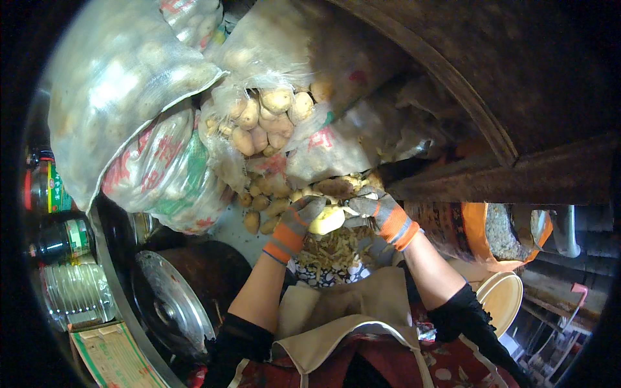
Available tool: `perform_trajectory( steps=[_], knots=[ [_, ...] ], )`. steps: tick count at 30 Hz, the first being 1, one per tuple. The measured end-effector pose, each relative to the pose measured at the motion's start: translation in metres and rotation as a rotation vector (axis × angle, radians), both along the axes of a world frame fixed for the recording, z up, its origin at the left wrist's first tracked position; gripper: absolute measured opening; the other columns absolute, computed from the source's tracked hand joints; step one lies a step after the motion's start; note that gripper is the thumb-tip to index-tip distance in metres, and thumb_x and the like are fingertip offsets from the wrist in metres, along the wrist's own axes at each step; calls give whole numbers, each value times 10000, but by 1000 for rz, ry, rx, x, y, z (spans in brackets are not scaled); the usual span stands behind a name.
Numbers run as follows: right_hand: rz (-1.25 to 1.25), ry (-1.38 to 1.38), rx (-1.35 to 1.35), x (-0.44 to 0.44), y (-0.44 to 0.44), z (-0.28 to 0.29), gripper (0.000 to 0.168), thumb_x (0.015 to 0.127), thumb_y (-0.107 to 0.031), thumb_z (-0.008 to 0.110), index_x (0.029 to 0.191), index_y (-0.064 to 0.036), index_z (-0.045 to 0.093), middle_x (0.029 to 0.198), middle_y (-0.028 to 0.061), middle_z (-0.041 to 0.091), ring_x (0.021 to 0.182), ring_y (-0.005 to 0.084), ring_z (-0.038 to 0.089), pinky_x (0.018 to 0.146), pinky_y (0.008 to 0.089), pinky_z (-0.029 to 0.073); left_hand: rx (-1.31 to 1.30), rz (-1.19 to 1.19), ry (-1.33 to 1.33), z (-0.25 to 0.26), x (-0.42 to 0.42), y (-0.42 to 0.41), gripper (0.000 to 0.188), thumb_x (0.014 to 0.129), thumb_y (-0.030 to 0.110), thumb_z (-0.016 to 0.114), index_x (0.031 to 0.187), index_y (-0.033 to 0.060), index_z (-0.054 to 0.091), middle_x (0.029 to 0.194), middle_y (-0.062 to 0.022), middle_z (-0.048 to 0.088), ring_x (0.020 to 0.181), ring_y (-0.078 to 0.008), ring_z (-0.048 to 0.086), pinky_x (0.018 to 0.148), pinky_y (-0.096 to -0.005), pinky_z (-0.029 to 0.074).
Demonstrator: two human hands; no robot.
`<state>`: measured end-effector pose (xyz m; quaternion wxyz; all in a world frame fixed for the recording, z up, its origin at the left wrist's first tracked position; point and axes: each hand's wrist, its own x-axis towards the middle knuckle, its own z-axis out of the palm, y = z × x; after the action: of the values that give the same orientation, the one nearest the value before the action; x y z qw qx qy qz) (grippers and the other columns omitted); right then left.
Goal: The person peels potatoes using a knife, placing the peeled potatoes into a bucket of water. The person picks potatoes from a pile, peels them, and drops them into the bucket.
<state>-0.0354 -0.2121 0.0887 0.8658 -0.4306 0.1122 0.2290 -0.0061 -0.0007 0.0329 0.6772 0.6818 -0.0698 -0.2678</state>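
Note:
My left hand [293, 228], in a grey and orange work glove, grips a pale yellow, peeled potato [328, 220] by its left end. Against the potato's right end is my right hand [385, 216], gloved alike, its fingers closed on what looks like a small peeler [350, 211], mostly hidden by the fingers. Brown potato peelings [327, 252] lie heaped below the hands, on a black-and-white patterned surface [302, 274]. Just beyond the hands are loose unpeeled potatoes [264, 202]. A torn woven sack [335, 157] lies open behind them, showing more potatoes [275, 101].
Full potato sacks [126, 72] pile up at the upper left. A large pot with a metal lid [170, 300] stands left, near bottles [73, 240] and a cardboard box [116, 356]. On the right are a dark wooden beam [509, 179], an orange-rimmed container [504, 233] and a pale bucket [502, 300].

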Motion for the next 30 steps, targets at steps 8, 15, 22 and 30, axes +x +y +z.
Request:
perform_trajectory(
  steps=[8,15,22,30],
  knots=[
    [174,-180,-668,-18,13,-13,220,746,-242,673,816,-41,618,740,72,617,689,154,581,643,282,483,620,-154,-687,-14,-11,-5,227,797,105,566,1020,66,577,1061,-67,590,903,-186,589,745,-279,484],
    [168,-455,-500,-5,-2,-1,224,763,-112,655,927,31,601,832,100,627,762,172,618,699,276,518,-146,-5,29,-22,8,6,219,866,143,440,1042,78,553,1050,-74,583,915,-182,582,802,-296,472],
    [3,-19,208,-12,6,-3,202,748,-130,683,900,-24,603,791,57,608,748,135,593,642,240,491,394,-282,-775,-13,-1,14,322,726,107,634,1041,82,572,1038,-88,598,946,-250,573,849,-338,452],
    [208,-71,-184,-13,4,2,194,765,-149,655,890,-9,606,832,127,630,877,239,615,738,367,536,-49,-62,7,7,1,7,289,851,219,520,1062,23,540,1008,-80,598,947,-212,575,822,-335,490]
  ],
)
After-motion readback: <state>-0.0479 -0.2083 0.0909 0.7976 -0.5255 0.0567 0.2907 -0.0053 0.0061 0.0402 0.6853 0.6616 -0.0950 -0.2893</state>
